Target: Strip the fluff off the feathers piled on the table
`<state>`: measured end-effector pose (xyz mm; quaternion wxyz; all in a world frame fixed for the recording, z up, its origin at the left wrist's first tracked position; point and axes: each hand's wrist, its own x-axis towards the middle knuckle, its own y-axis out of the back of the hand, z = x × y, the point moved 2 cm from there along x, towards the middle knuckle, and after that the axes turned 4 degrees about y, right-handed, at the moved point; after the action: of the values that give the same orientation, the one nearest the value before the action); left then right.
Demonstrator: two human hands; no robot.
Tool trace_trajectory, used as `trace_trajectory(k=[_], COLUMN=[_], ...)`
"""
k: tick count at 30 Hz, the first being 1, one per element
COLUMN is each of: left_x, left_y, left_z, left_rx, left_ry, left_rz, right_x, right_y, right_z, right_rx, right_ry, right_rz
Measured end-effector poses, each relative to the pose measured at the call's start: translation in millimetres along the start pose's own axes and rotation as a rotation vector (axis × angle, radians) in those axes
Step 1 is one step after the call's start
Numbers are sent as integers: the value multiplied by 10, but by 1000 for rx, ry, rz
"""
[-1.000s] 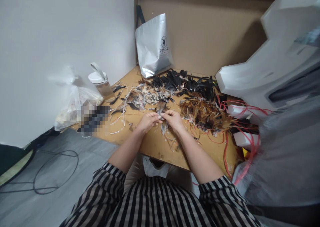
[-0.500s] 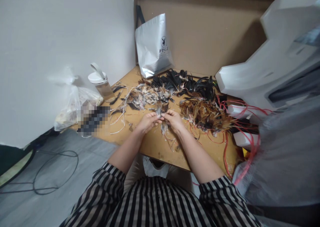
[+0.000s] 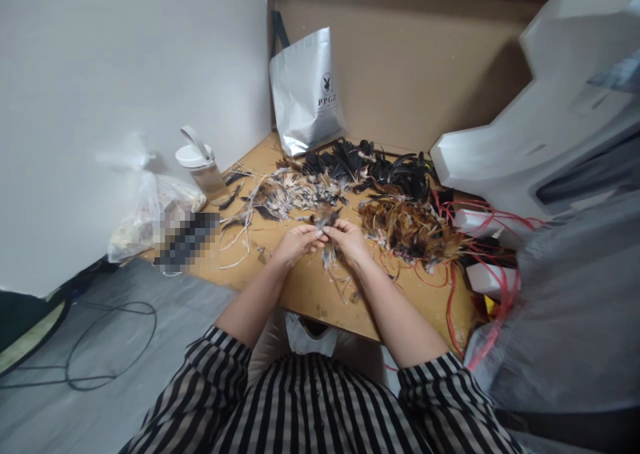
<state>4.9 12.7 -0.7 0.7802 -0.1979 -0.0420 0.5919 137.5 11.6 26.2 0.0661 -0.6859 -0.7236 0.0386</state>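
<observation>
Tuft [image 3: 325, 215] of feathers, small, is at the fingertips of both hands, low over the middle of the desk [image 3: 305, 301]. Nearest come the striped sleeves [image 3: 215, 367], ending about the elbows; bare forearms run from them across the desk's front edge and slant inward. Between the wrists show reddish strands [image 3: 345, 284] and pale fluff [image 3: 329, 257]; whether the fluff hangs from the tuft or lies on the desk, I cannot tell. At the right, red cord [image 3: 506, 307] trails past the desk's side by a grey sheet [image 3: 575, 307]. The left hand [image 3: 299, 242] and right hand [image 3: 347, 242] nearly meet, wrists apart, thumbs and fingers [image 3: 332, 231] closed to a pinch on the tuft, one hand each side. It fans away from them, grey-brown with a darker right edge, its base hidden in the grip. A brown pile [image 3: 413, 234] of feathers lies just beside the right hand; off the left hand are white strings [image 3: 248, 224], with a clear bag [image 3: 150, 207] and a lidded bottle [image 3: 213, 181] farther left. Straight beyond the hands lies a mottled pile [image 3: 300, 191], then a black pile [image 3: 370, 164]. A silver bag [image 3: 307, 94] stands behind, near the brown back panel [image 3: 410, 67].
</observation>
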Motion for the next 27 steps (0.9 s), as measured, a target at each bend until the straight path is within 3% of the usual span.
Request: trace_trajectory(k=[17,27], left_x=[-25,11], left_y=[-16,71], left_z=[40,64], left_rx=[93,-87], left_ry=[-43,-70], left_rz=[-20,115], right_x=[-1,-29], right_y=[-6,392], right_z=[-31,-187], right_rx=[-62,-690], right_ry=[16,63], right_rz=[-23,-326])
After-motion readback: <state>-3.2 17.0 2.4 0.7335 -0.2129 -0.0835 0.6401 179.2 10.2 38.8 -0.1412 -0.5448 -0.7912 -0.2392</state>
